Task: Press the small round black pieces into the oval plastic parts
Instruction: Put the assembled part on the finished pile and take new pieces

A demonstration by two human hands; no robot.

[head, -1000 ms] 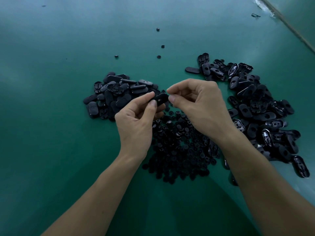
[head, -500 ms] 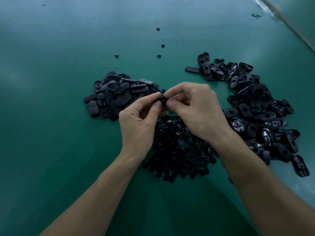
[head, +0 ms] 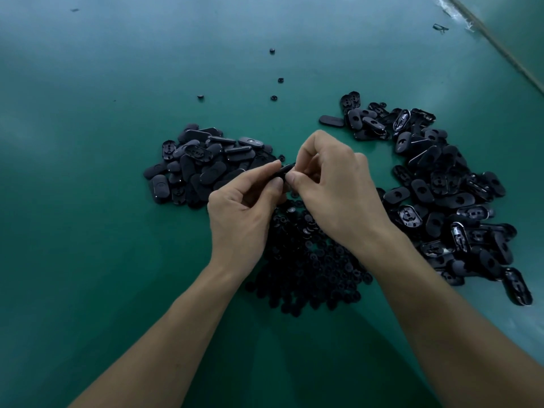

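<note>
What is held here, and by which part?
One oval plastic part, pinched by the left hand at its left end and the right hand at its right end.

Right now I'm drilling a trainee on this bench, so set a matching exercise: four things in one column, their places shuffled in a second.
Things:
1 held oval part
2 round-piece heap
3 left oval pile
4 right oval pile

Places:
A to the right of the right hand
B beyond the left hand
C pinched between both hands
D on the near side of the hands

Pairs: 1-C; 2-D; 3-B; 4-A
</note>
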